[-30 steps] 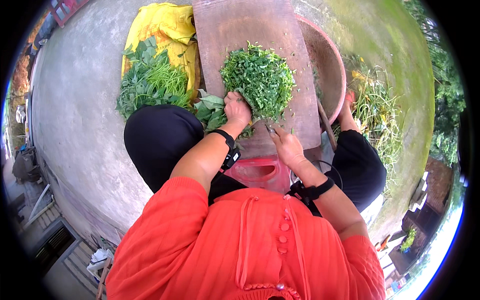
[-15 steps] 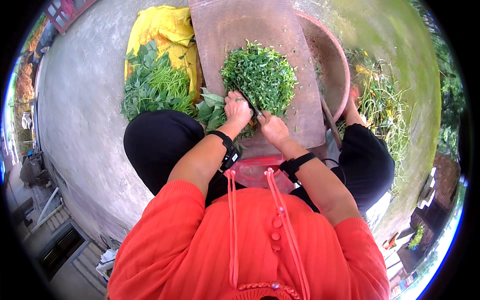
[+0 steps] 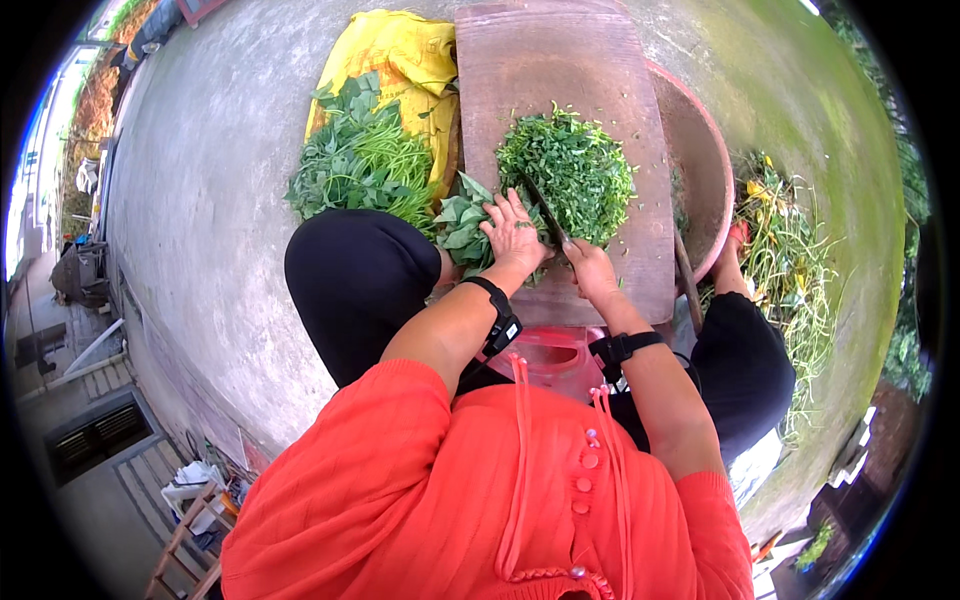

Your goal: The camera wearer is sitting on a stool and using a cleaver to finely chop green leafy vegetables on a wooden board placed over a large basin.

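My right hand (image 3: pixel 592 270) is closed round the handle of a knife (image 3: pixel 544 210). Its dark blade points up and left, along the near left side of a heap of chopped greens (image 3: pixel 572 170) on a wooden board (image 3: pixel 550 55). Just left of the blade, my left hand (image 3: pixel 514 238) lies with fingers spread over uncut leafy stems (image 3: pixel 463 222) at the board's left edge. Part of that bunch is hidden under the palm. Both wrists wear black bands.
Left of the board, more leafy stems (image 3: pixel 365 160) lie on a yellow sack (image 3: pixel 390 50). A reddish round basin (image 3: pixel 700 150) sits partly under the board's right side. Beyond my right foot is a pile of stalks (image 3: pixel 790 260) on the concrete ground (image 3: pixel 210 220).
My left hand's fingers have gone from curled beside the blade to spread over the leaves. The knife has come away slightly from that hand. The whole view has shifted, with the board further right.
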A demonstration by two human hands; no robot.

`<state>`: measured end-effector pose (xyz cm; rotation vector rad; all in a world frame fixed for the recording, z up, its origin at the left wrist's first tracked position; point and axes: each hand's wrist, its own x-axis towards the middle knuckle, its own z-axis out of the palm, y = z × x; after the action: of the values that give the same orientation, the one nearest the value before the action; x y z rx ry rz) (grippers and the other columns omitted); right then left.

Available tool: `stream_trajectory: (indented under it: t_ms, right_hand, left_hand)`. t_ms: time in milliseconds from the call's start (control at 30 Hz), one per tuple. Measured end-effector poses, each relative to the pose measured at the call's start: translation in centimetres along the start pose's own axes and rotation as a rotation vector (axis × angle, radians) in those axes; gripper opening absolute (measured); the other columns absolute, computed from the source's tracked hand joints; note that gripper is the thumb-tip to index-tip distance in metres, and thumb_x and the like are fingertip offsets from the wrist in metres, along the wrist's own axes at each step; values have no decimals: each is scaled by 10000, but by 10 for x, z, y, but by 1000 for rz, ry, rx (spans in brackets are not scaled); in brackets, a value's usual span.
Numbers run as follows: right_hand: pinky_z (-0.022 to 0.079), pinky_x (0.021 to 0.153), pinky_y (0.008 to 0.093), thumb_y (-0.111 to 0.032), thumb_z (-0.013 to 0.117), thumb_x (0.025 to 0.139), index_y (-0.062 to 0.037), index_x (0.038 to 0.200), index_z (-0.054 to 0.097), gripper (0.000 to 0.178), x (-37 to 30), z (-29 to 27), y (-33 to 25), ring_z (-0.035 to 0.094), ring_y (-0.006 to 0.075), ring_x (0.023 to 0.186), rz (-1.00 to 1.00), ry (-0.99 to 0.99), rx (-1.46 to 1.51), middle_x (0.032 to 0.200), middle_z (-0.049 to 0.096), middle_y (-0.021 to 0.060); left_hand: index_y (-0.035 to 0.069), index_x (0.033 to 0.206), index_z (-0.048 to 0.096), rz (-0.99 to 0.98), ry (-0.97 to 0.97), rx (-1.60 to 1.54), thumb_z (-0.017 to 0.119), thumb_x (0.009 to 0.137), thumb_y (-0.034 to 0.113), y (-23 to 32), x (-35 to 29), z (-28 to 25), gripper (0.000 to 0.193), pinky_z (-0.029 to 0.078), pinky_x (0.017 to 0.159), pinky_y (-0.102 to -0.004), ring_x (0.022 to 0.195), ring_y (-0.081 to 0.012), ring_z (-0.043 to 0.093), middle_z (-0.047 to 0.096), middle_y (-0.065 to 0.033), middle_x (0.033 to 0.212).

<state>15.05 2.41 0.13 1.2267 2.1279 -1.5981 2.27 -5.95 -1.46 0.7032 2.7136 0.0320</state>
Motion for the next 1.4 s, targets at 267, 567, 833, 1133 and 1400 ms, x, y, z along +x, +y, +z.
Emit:
stream_trajectory:
  t_ms: [267, 567, 833, 1133, 1400]
  right_hand:
    - [363, 339, 292, -362, 532, 956, -88, 1096, 646, 328, -6, -38, -20, 457, 146, 372, 112, -86, 355, 543, 506, 42]
    - [430, 399, 308, -383, 421, 1006, -80, 1107, 577, 356, -18, -75, -17, 528, 195, 440, 189, -71, 830, 593, 531, 68]
    - [431, 384, 301, -367, 425, 1010, -71, 1075, 578, 340, -40, -89, -43, 520, 194, 421, 163, -6, 991, 583, 521, 51]
    - [361, 305, 334, -357, 510, 975, -48, 1024, 587, 322, -70, -82, -29, 415, 186, 323, 338, 187, 765, 577, 498, 73]
    - [398, 341, 352, -372, 475, 978, -46, 1095, 586, 364, -57, -52, -5, 490, 215, 360, 248, 22, 515, 605, 546, 100]
  left_hand:
    - [21, 1135, 633, 167, 72, -3, 818, 552, 208, -45, 67, -29, 639, 286, 1039, -531, 1389, -394, 203, 205, -163, 1526]
    - [33, 1165, 635, 414, -43, -175, 820, 474, 235, -1, 126, -59, 743, 297, 1085, -467, 1384, -325, 281, 317, -144, 1509]
    - [7, 1056, 625, 198, -141, -419, 839, 460, 240, -8, 113, -62, 675, 532, 810, -390, 909, -338, 676, 699, -190, 927]
    - [42, 1073, 633, 361, -130, -699, 813, 448, 172, -21, 90, -63, 664, 541, 779, -368, 863, -318, 685, 710, -140, 863]
    - [7, 1482, 227, 390, -95, -468, 866, 461, 194, 27, 54, -55, 1219, 410, 1029, -386, 1210, -360, 489, 505, -225, 1307]
